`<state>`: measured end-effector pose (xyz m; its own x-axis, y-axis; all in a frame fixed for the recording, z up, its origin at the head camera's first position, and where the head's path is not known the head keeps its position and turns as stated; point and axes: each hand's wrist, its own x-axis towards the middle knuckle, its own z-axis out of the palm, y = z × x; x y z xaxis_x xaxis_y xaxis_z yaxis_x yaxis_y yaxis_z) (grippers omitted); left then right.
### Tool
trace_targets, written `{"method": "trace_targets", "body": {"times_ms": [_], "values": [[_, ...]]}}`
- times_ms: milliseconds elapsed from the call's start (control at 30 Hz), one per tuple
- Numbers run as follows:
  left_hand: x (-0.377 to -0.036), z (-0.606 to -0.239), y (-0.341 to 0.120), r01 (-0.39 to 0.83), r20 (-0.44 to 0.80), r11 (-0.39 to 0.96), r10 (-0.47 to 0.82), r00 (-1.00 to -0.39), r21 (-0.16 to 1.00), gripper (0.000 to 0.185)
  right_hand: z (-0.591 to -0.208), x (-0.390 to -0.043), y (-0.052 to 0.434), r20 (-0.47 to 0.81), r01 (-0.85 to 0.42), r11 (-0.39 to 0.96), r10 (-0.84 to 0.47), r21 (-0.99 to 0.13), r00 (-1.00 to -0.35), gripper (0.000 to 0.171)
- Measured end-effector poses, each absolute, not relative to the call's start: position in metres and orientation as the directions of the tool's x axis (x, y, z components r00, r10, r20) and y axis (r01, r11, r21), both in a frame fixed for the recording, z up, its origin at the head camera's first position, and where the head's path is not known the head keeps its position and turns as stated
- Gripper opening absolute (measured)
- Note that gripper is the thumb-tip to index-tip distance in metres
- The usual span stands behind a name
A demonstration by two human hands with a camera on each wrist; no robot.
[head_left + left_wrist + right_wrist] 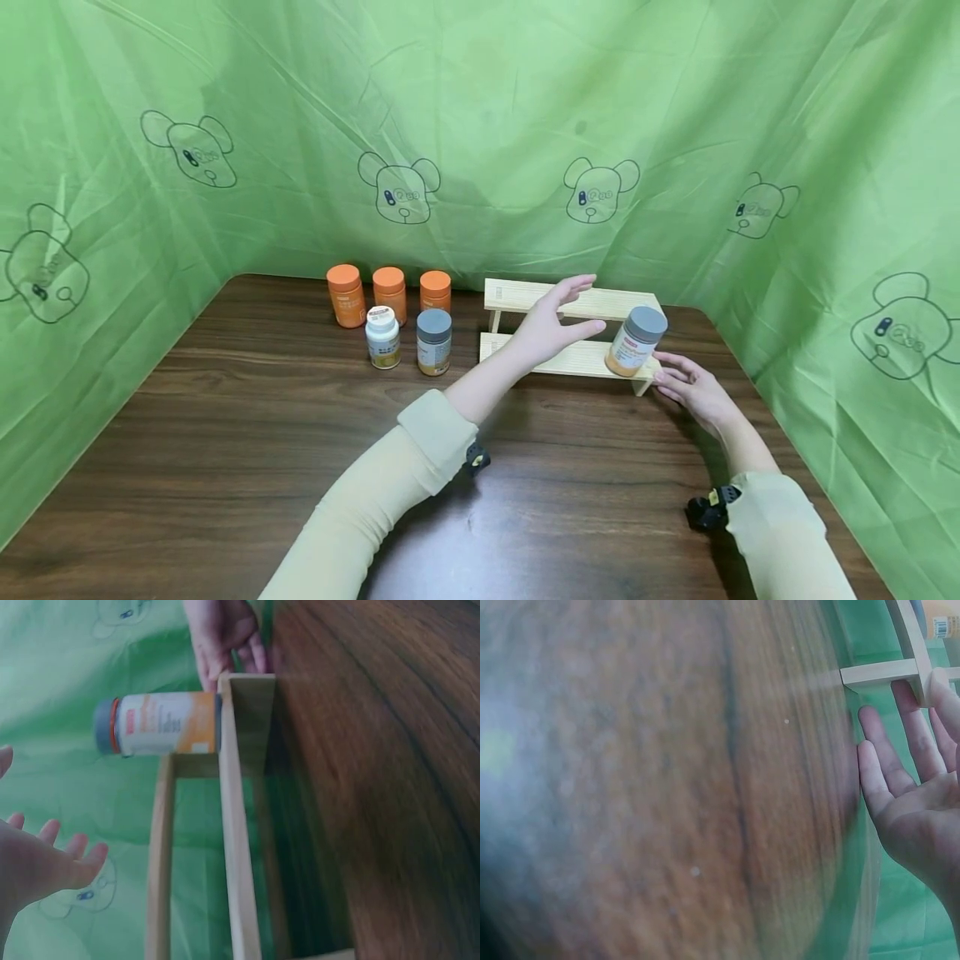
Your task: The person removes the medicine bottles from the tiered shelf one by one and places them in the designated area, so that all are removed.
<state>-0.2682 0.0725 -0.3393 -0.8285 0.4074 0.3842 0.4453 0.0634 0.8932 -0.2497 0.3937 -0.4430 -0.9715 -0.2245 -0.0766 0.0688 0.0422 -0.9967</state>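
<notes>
A two-tier wooden rack (555,362) stands at the back right of the table, with a grey-lidded supplement jar (636,342) upright on the right end of its lower tier. My left hand (551,329) is over the rack, left of this jar, with thumb and fingers spread apart and nothing between them. In the left wrist view, a gap separates the hand (45,859) from the jar (169,724). At the rack's right end, my right hand (693,390) pinches the lower tier's end between thumb and fingers, as the right wrist view shows (922,802).
Left of the rack stand several orange jars (346,296) in a back row. In front of them are a white-capped bottle (384,337) and another grey-lidded jar (434,342). A green curtain (495,100) surrounds the dark wooden table (262,467) at the back and sides.
</notes>
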Motion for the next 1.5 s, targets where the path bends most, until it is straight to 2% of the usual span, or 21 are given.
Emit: {"method": "trace_targets", "body": {"times_ms": [500, 1167, 1500], "values": [[-0.277, -0.366, 0.124, 0.378, 0.318, 0.036, 0.471, -0.823, 0.925, 0.069, -0.441, -0.249, 0.392, -0.091, 0.082, 0.049, -0.221, -0.995, -0.971, 0.056], [-0.275, -0.371, 0.154, 0.328, 0.244, 0.104, 0.467, -0.85, 0.939, 0.06, -0.443, -0.251, 0.395, -0.074, 0.065, 0.044, -0.231, -0.997, -0.97, 0.046], [-0.278, -0.375, 0.156, 0.398, 0.321, 0.113, 0.415, -0.852, 0.91, 0.046, -0.442, -0.251, 0.393, -0.086, 0.076, 0.048, -0.23, -0.996, -0.969, 0.047]]}}
